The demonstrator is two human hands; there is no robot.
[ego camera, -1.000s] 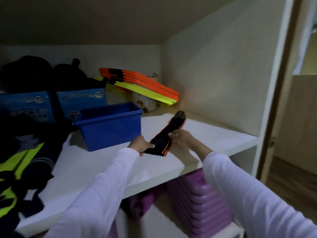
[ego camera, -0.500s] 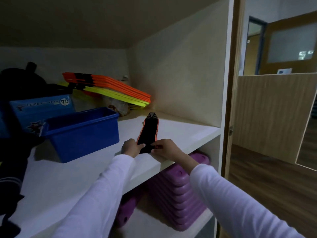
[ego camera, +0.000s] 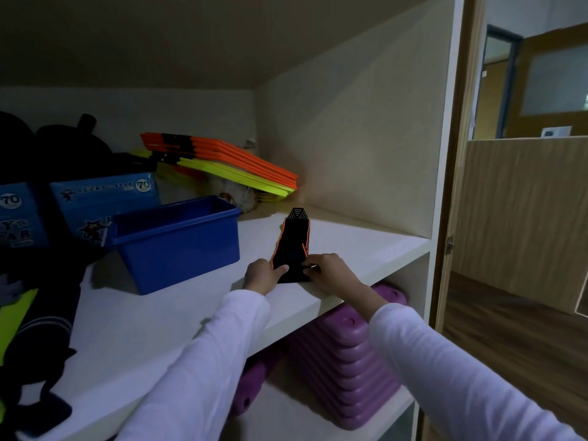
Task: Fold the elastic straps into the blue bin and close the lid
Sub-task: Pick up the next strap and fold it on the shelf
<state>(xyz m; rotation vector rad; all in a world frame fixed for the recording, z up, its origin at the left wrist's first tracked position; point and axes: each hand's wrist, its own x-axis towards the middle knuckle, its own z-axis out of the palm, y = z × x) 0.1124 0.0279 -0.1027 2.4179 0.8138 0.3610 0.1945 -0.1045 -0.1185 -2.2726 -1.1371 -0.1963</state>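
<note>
I have both hands pinching the near end of the black elastic strap [ego camera: 292, 246]: left hand [ego camera: 261, 275], right hand [ego camera: 331, 269], flattening it on the shelf [ego camera: 350, 243] for folding. The blue bin [ego camera: 178, 243] sits open just left of my left hand.

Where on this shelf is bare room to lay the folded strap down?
Bare shelf lies right of the strap, up to the cabinet wall. Another patch runs in front of the blue bin, left of the left hand. The back is crowded: hurdles, blue boxes.
</note>
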